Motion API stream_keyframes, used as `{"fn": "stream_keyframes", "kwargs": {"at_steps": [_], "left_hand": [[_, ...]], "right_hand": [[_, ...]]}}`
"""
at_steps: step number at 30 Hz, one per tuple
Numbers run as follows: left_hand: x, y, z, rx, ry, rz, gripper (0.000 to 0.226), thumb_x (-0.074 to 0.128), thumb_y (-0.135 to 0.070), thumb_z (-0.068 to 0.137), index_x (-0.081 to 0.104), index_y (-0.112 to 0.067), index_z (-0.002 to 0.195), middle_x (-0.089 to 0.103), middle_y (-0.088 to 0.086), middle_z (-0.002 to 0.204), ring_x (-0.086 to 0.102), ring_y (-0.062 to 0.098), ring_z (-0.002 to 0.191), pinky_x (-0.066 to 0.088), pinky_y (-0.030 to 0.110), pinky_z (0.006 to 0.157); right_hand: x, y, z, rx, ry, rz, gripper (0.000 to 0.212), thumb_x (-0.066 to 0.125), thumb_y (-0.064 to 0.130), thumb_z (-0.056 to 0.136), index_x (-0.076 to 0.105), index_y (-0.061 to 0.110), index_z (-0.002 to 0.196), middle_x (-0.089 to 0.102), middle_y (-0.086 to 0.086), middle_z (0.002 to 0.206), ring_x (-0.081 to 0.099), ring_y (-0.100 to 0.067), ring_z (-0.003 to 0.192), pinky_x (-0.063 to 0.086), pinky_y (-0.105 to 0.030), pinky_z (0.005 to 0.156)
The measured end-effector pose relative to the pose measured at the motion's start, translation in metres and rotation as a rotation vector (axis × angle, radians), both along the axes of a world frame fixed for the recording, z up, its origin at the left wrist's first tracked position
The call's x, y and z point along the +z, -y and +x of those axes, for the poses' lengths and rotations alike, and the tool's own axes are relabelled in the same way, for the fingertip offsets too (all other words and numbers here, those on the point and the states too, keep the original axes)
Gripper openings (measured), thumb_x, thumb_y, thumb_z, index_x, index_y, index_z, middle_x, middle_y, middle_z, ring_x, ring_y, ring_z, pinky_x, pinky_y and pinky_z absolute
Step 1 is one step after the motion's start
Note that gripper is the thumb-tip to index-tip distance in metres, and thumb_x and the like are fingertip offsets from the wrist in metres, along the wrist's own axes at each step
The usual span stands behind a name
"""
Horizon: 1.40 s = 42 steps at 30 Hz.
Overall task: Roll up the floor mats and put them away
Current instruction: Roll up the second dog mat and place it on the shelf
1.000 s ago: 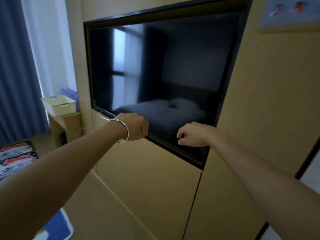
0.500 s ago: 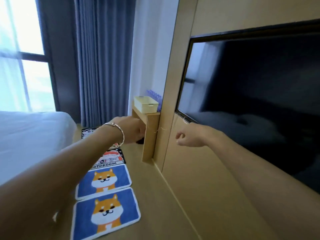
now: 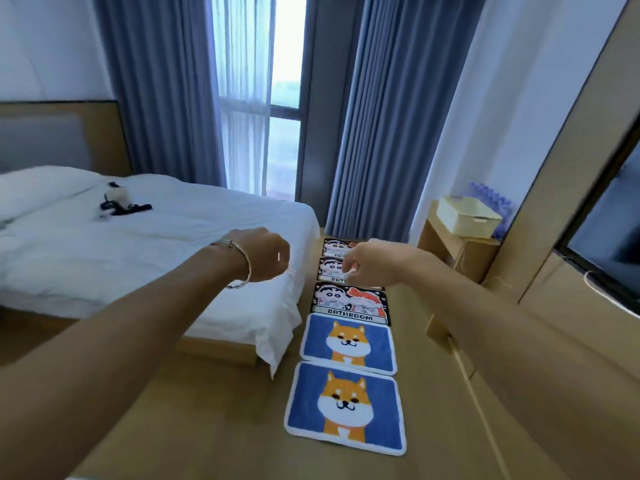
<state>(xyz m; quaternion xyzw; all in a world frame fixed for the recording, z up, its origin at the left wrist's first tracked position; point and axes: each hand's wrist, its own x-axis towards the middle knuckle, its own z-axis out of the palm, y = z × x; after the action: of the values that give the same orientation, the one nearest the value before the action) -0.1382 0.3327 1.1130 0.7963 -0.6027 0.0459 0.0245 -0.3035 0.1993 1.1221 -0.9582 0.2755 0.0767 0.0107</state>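
Note:
Several floor mats lie flat in a row on the wooden floor between the bed and the wall unit. The nearest blue mat with a dog (image 3: 346, 410) lies in front of a second blue dog mat (image 3: 349, 339). Behind them is a black cartoon mat reading BATHROOM (image 3: 351, 304), then two more like it (image 3: 329, 268), partly hidden by my right hand. My left hand (image 3: 268, 254), with a bracelet on the wrist, is held out in the air with curled fingers, holding nothing. My right hand (image 3: 363, 263) is also raised above the mats, fingers loosely closed and empty.
A bed with white sheets (image 3: 138, 244) stands at the left, with a small dark object (image 3: 117, 204) on it. A low wooden stand with a cream bin (image 3: 467, 216) is at the right by the wall unit and TV (image 3: 609, 244). Blue curtains (image 3: 381, 116) hang behind.
My view has swung left from the TV and wall unit to the bed, window and row of mats. Both hands stay raised in front of me, empty.

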Motion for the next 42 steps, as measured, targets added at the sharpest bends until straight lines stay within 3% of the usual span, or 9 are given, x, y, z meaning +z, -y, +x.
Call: {"fn": "stream_keyframes", "kwargs": {"at_steps": [3, 8, 21, 27, 31, 36, 42], "left_hand": [[-0.001, -0.007, 0.030, 0.096, -0.002, 0.022, 0.021, 0.047, -0.035, 0.092, 0.065, -0.033, 0.103, 0.061, 0.001, 0.113, 0.059, 0.024, 0.097, 0.047, 0.030, 0.078], [-0.013, 0.018, 0.071, 0.161, 0.003, 0.039, 0.020, 0.046, -0.036, 0.091, 0.064, -0.035, 0.100, 0.062, 0.000, 0.112, 0.059, 0.023, 0.097, 0.048, 0.030, 0.079], [0.000, 0.227, 0.151, 0.098, 0.095, 0.048, 0.023, 0.048, -0.037, 0.094, 0.062, -0.031, 0.111, 0.057, -0.005, 0.118, 0.055, 0.018, 0.107, 0.046, 0.030, 0.081], [-0.006, 0.308, 0.165, 0.049, 0.115, 0.122, 0.027, 0.047, -0.037, 0.095, 0.059, -0.030, 0.118, 0.056, -0.005, 0.123, 0.053, 0.018, 0.113, 0.043, 0.028, 0.080], [-0.006, 0.365, 0.165, -0.045, 0.124, 0.152, 0.029, 0.048, -0.035, 0.095, 0.058, -0.028, 0.121, 0.057, -0.004, 0.124, 0.053, 0.017, 0.112, 0.042, 0.025, 0.077], [-0.008, 0.458, 0.159, -0.248, 0.141, 0.152, 0.027, 0.049, -0.032, 0.095, 0.060, -0.025, 0.119, 0.060, -0.002, 0.120, 0.056, 0.017, 0.108, 0.050, 0.030, 0.085], [-0.019, 0.585, 0.136, -0.565, 0.126, 0.109, 0.026, 0.044, -0.032, 0.094, 0.060, -0.030, 0.115, 0.062, -0.006, 0.113, 0.059, 0.016, 0.101, 0.053, 0.035, 0.082]], "right_hand": [[-0.005, 0.006, 0.041, 0.081, 0.004, 0.008, 0.030, 0.055, 0.032, 0.093, 0.062, 0.024, 0.121, 0.063, 0.002, 0.114, 0.058, -0.018, 0.097, 0.047, -0.027, 0.078], [-0.015, 0.041, 0.092, 0.131, 0.031, 0.035, 0.036, 0.054, 0.036, 0.092, 0.056, 0.028, 0.127, 0.056, 0.001, 0.121, 0.056, -0.019, 0.102, 0.049, -0.035, 0.093], [-0.020, 0.246, 0.182, 0.086, 0.036, 0.030, 0.048, 0.053, 0.038, 0.093, 0.044, 0.026, 0.139, 0.051, -0.003, 0.133, 0.053, -0.023, 0.114, 0.046, -0.037, 0.096], [-0.030, 0.317, 0.186, 0.026, 0.026, 0.074, 0.048, 0.054, 0.035, 0.093, 0.045, 0.026, 0.139, 0.053, 0.001, 0.134, 0.052, -0.022, 0.117, 0.042, -0.031, 0.091], [-0.031, 0.362, 0.175, -0.062, 0.041, 0.084, 0.049, 0.055, 0.035, 0.094, 0.045, 0.025, 0.140, 0.054, -0.002, 0.133, 0.054, -0.022, 0.115, 0.045, -0.032, 0.093], [-0.032, 0.415, 0.142, -0.218, 0.014, 0.086, 0.049, 0.054, 0.037, 0.095, 0.043, 0.023, 0.140, 0.053, -0.001, 0.134, 0.052, -0.021, 0.117, 0.045, -0.037, 0.097], [-0.021, 0.472, 0.095, -0.570, 0.031, 0.063, 0.045, 0.051, 0.034, 0.096, 0.046, 0.019, 0.138, 0.054, -0.001, 0.132, 0.053, -0.021, 0.113, 0.044, -0.030, 0.085]]}}
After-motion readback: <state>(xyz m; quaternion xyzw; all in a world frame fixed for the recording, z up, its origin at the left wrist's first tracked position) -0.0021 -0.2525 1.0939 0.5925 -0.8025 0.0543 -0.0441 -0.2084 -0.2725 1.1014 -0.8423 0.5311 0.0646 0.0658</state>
